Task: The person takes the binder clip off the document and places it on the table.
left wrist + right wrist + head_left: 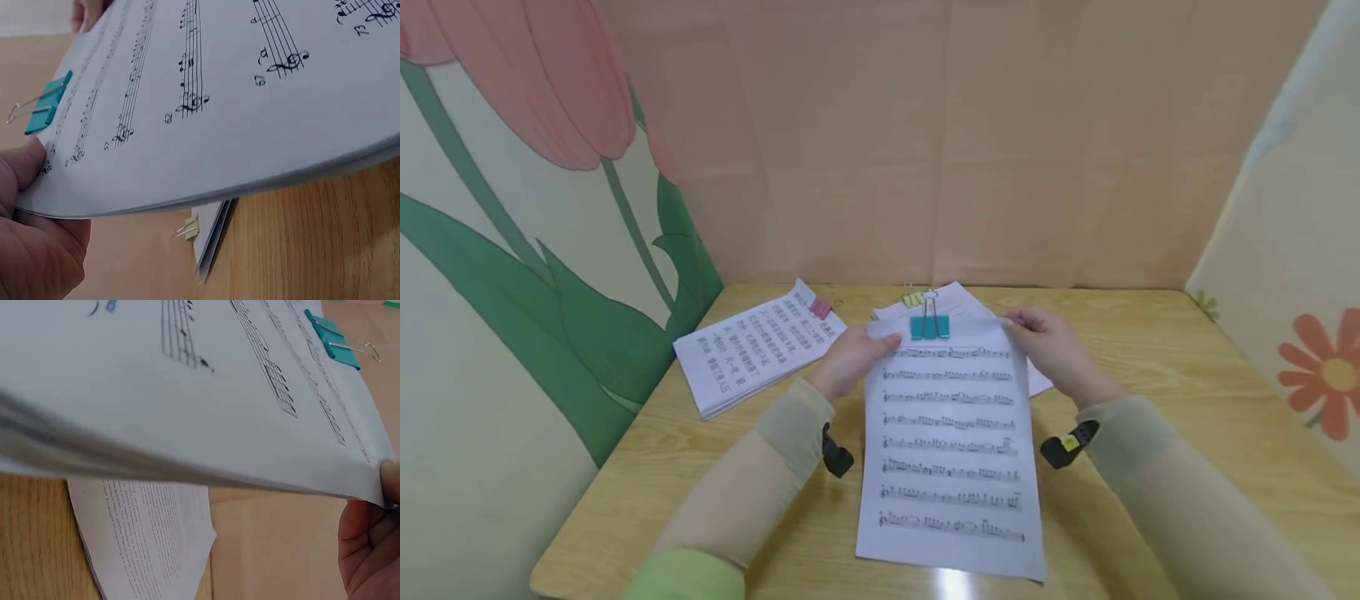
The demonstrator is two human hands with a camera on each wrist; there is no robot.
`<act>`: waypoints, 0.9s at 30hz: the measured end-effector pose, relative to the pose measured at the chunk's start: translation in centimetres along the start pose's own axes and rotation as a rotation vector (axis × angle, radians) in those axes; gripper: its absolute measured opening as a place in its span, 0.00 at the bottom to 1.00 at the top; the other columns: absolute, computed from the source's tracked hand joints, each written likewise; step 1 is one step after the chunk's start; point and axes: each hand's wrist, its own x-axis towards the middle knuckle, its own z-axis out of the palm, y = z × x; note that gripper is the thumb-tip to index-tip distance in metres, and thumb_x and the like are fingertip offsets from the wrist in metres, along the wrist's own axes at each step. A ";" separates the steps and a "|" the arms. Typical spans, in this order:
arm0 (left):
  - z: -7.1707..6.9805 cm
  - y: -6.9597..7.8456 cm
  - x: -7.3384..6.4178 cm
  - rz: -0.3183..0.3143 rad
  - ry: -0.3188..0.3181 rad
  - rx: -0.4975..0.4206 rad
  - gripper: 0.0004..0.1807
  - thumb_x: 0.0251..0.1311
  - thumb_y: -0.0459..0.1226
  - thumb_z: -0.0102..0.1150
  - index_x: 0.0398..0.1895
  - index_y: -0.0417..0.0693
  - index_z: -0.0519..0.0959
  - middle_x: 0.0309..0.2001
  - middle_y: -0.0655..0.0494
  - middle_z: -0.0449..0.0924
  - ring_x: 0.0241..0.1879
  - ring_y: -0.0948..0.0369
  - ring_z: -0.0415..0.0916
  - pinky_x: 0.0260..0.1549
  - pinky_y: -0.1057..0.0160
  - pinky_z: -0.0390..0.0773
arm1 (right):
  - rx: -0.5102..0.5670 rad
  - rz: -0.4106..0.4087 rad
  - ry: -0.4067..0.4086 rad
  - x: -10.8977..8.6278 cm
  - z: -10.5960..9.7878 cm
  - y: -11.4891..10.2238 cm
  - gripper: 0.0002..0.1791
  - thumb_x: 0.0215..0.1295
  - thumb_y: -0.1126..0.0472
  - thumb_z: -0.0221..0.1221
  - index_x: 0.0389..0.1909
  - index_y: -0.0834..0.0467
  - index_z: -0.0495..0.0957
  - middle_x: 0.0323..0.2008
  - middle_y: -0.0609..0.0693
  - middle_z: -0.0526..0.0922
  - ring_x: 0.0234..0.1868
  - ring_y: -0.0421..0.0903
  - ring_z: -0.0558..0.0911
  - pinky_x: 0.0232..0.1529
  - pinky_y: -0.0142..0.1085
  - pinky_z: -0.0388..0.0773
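- Our left hand (850,358) pinches the upper left corner of the sheet music (951,437), thumb on top and fingers underneath.
- Our right hand (1052,346) pinches the upper right corner, its thumb also over the edge.
- We see the sheet music between the two hands, printed side up, with its top end raised over the worktop (700,492); we cannot tell whether its lower edge touches the wood.
- A teal clip (929,327) grips the middle of the top edge, wire handles standing beyond it.
- Behind it we see a second bundle of paper (964,302), partly hidden, with a yellow clip (913,299).
- To the left, a slanted stack of large-print pages (752,358) lies on the worktop, a pink clip (820,308) near its far right corner.
- We wear a black device (837,454) at each wrist.
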 end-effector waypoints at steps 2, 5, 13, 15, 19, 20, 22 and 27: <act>-0.1 0.1 -0.2 0.019 -0.011 0.014 0.15 0.64 0.54 0.56 0.48 0.61 0.80 0.40 0.56 0.85 0.45 0.60 0.80 0.63 0.49 0.59 | -0.008 -0.014 -0.001 0.1 -0.1 0.0 0.22 0.74 0.48 0.47 0.54 0.62 0.74 0.44 0.59 0.80 0.44 0.51 0.78 0.48 0.43 0.70; -0.1 0.2 -0.4 0.014 -0.016 0.003 0.15 0.65 0.53 0.55 0.48 0.59 0.80 0.40 0.55 0.85 0.44 0.59 0.80 0.63 0.49 0.59 | -0.041 -0.023 -0.020 0.2 -0.4 0.0 0.21 0.75 0.50 0.47 0.53 0.63 0.74 0.45 0.59 0.80 0.43 0.51 0.78 0.46 0.42 0.72; 0.4 0.6 -0.9 -0.013 0.027 -0.026 0.15 0.67 0.52 0.53 0.50 0.58 0.78 0.39 0.55 0.85 0.40 0.59 0.83 0.58 0.52 0.68 | -0.343 -0.059 -0.131 2.1 -1.3 -3.1 0.22 0.72 0.44 0.50 0.49 0.58 0.78 0.42 0.55 0.80 0.43 0.53 0.75 0.47 0.47 0.69; 0.4 0.6 -0.9 -0.009 0.036 -0.022 0.16 0.67 0.52 0.53 0.51 0.58 0.78 0.39 0.55 0.85 0.39 0.59 0.83 0.56 0.53 0.69 | -0.417 -0.084 -0.135 2.8 -0.9 -4.6 0.26 0.70 0.40 0.50 0.51 0.57 0.79 0.44 0.55 0.81 0.44 0.53 0.76 0.48 0.49 0.71; 0.6 0.7 -0.9 0.011 0.048 -0.011 0.18 0.66 0.53 0.54 0.51 0.56 0.79 0.38 0.55 0.85 0.38 0.58 0.83 0.53 0.55 0.73 | -0.466 -0.075 -0.220 3.9 0.3 -7.4 0.39 0.63 0.29 0.49 0.64 0.54 0.71 0.58 0.56 0.76 0.59 0.56 0.72 0.59 0.57 0.65; 0.6 0.7 -0.9 0.017 0.050 -0.010 0.18 0.66 0.53 0.54 0.50 0.55 0.79 0.37 0.55 0.85 0.38 0.58 0.84 0.52 0.55 0.74 | -0.452 -0.065 -0.263 4.1 0.5 -7.9 0.42 0.62 0.28 0.48 0.67 0.53 0.67 0.62 0.56 0.73 0.63 0.57 0.69 0.62 0.58 0.62; 0.8 0.7 -1.0 0.033 0.044 -0.015 0.17 0.66 0.52 0.54 0.50 0.54 0.79 0.37 0.54 0.85 0.38 0.57 0.84 0.51 0.55 0.75 | -0.416 -0.030 -0.341 4.5 0.9 -8.6 0.45 0.61 0.27 0.49 0.71 0.51 0.60 0.67 0.55 0.67 0.68 0.58 0.63 0.64 0.59 0.57; 1.2 0.7 -1.1 0.066 0.022 -0.029 0.16 0.66 0.51 0.55 0.49 0.54 0.80 0.37 0.53 0.85 0.38 0.56 0.84 0.50 0.56 0.75 | -0.247 0.031 -0.471 5.3 1.3 -9.0 0.38 0.65 0.37 0.55 0.69 0.53 0.63 0.64 0.54 0.70 0.63 0.55 0.68 0.65 0.56 0.59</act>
